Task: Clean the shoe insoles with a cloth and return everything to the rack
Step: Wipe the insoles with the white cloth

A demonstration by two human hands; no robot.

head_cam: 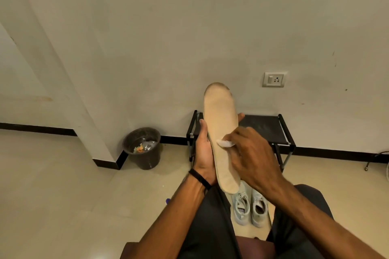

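A tan shoe insole (220, 120) stands upright in front of me, toe end up. My left hand (203, 151) grips it along its left edge and back, fingertips showing at its right side. My right hand (250, 157) presses a small white cloth (225, 143) against the middle of the insole's face; most of the cloth is hidden under the fingers. A pair of white sneakers (250, 208) sits on the floor between my knees. The black shoe rack (267, 130) stands against the wall behind the insole, its top shelf bare.
A dark waste bin (143, 149) with rubbish stands on the floor left of the rack, by a wall corner. A wall socket (274, 79) is above the rack. I sit on a dark red seat (248, 246), legs in dark trousers. Pale tiled floor spreads left.
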